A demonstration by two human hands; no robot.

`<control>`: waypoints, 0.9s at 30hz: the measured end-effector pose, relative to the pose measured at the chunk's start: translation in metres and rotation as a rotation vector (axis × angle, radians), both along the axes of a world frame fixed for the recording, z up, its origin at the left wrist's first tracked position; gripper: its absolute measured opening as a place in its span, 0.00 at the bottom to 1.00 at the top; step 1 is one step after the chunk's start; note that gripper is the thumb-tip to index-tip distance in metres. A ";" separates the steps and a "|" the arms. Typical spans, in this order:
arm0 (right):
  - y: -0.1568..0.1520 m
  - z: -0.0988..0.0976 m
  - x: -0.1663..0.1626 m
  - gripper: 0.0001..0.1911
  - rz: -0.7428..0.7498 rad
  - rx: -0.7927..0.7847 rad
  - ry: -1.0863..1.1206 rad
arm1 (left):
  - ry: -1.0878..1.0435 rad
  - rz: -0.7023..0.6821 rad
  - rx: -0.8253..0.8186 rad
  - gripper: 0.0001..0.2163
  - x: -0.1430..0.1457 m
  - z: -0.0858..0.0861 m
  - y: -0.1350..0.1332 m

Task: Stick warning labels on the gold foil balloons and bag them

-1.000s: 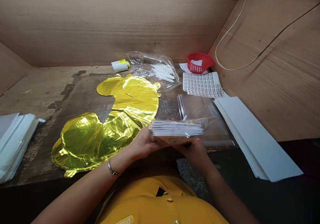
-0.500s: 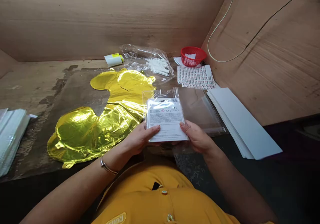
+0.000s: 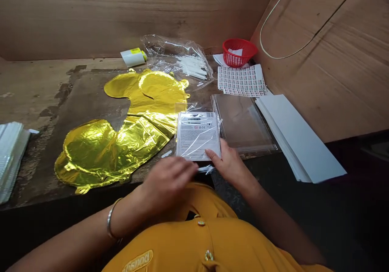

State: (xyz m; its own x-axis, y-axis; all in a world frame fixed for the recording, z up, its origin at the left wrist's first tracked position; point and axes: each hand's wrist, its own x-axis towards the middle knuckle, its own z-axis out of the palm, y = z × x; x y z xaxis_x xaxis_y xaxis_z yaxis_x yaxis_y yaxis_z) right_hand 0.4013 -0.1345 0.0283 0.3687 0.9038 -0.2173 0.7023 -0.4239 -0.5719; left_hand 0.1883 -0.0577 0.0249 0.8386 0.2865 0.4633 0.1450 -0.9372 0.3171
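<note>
A printed white card in a clear plastic bag (image 3: 199, 138) rests at the table's front edge, its text side up. My right hand (image 3: 229, 162) grips the bag's lower right corner, thumb on top and fingers beneath. My left hand (image 3: 170, 176) is off the card, just below its lower left corner. Motion smears its fingers, so I cannot tell whether they pinch anything. Near its fingertips, a shiny clear plastic flap (image 3: 206, 169) sticks out below the card. A gold foil balloon (image 3: 146, 130) lies flat to the left, reaching up to the bag.
Clear plastic sleeves (image 3: 243, 122) and a stack of white cards (image 3: 304, 142) lie right. Behind are sticker sheets (image 3: 241, 80), a red basket (image 3: 238, 53), a bag of white sticks (image 3: 191, 66) and a white-and-yellow roll (image 3: 133, 57). Packets (image 3: 10, 154) are stacked left.
My left hand has let go of the card's left side and moved down toward me. The bagged card has tilted flatter. My right hand keeps its grip. The camera view has shifted slightly.
</note>
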 end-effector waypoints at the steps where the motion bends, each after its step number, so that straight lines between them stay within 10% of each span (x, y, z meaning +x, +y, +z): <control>1: -0.002 0.004 0.000 0.29 0.016 -0.031 -0.061 | 0.090 -0.153 0.095 0.15 0.000 -0.004 -0.006; 5: -0.006 0.028 0.004 0.30 0.098 0.168 -0.437 | 0.385 -0.253 0.150 0.20 0.010 -0.017 -0.023; 12: 0.016 0.027 -0.001 0.11 0.897 0.480 -0.561 | 0.404 -0.081 0.278 0.21 0.015 -0.017 -0.036; 27: 0.014 0.030 -0.016 0.16 0.670 0.389 -0.660 | 0.306 -0.243 0.201 0.17 0.013 -0.025 0.001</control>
